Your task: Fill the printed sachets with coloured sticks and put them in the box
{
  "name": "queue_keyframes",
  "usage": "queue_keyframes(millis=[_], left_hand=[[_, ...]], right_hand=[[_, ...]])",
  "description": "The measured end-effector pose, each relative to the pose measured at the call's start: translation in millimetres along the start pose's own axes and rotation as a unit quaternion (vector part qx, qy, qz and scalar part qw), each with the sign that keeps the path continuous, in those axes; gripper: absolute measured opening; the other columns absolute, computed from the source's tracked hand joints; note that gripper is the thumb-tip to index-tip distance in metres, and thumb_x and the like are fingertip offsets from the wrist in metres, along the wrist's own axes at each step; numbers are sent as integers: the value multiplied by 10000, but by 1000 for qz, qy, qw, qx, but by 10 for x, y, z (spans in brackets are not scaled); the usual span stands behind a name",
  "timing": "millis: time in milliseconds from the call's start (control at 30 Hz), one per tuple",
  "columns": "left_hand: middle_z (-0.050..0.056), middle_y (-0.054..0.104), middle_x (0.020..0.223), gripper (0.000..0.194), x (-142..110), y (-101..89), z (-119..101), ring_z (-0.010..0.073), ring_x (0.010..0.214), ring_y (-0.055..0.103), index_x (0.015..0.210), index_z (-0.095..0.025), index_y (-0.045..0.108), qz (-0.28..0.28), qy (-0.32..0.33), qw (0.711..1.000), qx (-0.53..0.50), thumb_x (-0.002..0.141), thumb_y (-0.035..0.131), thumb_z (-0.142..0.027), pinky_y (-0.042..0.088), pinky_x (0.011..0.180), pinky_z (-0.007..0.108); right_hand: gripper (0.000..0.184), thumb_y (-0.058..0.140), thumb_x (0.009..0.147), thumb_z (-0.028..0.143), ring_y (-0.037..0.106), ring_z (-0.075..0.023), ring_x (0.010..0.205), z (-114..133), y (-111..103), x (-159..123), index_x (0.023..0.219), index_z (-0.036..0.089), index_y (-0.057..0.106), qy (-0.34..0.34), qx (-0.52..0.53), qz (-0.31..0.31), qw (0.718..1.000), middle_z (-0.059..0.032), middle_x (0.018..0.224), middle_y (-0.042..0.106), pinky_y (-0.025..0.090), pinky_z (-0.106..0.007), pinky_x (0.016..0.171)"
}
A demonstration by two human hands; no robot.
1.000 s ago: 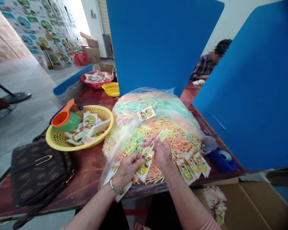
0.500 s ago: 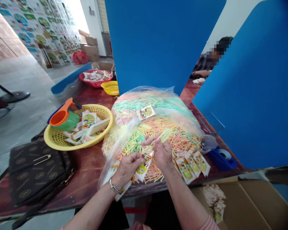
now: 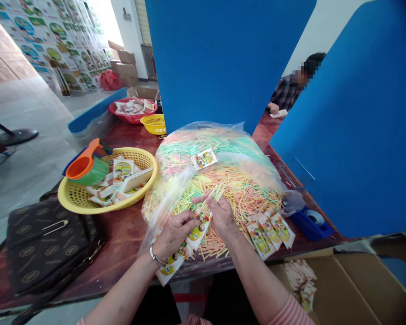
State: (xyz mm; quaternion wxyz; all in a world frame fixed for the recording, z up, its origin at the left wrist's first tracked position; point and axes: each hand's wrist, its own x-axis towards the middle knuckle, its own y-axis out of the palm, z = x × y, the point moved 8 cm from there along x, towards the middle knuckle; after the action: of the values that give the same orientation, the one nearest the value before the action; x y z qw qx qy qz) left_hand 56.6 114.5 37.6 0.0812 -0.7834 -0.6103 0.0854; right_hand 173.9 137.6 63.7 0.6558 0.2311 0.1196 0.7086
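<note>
A big clear plastic bag (image 3: pixel 223 149) full of thin coloured sticks lies open on the dark red table (image 3: pixel 122 239). My left hand (image 3: pixel 174 232) is closed on a small printed packet (image 3: pixel 198 231) at the near edge of the pile. My right hand (image 3: pixel 219 214) pinches a little bundle of coloured sticks (image 3: pixel 214 195) just above the packet's mouth. More printed packets (image 3: pixel 270 232) lie fanned out to the right of my right hand, and one packet (image 3: pixel 205 159) rests on top of the bag.
A yellow basket (image 3: pixel 104 196) with packets and an orange scoop (image 3: pixel 84 164) sits left. A dark patterned bag (image 3: pixel 43 243) lies at the near left. Blue dividers (image 3: pixel 352 126) stand behind and right. A blue tape dispenser (image 3: pixel 311 223), a cardboard box (image 3: pixel 345 284), and another person (image 3: pixel 291 90) beyond.
Both hands have shifted slightly left and nearer; the right hand's bundle of sticks has come closer to the packet held in the left hand.
</note>
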Motion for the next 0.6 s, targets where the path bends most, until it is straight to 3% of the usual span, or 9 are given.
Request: queue_keyframes(millis=[133,300,600], left_hand=[[-53,451,562,182,6,-7,-38,77,529,363,643,-171,583,31,-3,999,38,739,554,-323,289,499,196],[-66,393,546,216,11,0,-66,73,521,333,615,-166,534,46,-9,998,48,736,553,-344,261,494,198],[-64,370,549,197,-8,10,76,65,500,309,640,-170,528,-4,-48,998,-41,727,583,-339,240,469,198]], right_hand=[[173,548,790,351,627,-167,698,8,-56,20,846,189,522,-9,12,-28,999,-25,703,684,460,-297,645],[160,541,800,341,622,-167,672,21,-23,-3,852,193,513,-2,2,-6,1000,-28,712,684,445,-278,579],[133,536,802,325,625,-189,808,49,-30,-37,846,200,550,-45,6,-5,999,-36,765,688,441,-341,748]])
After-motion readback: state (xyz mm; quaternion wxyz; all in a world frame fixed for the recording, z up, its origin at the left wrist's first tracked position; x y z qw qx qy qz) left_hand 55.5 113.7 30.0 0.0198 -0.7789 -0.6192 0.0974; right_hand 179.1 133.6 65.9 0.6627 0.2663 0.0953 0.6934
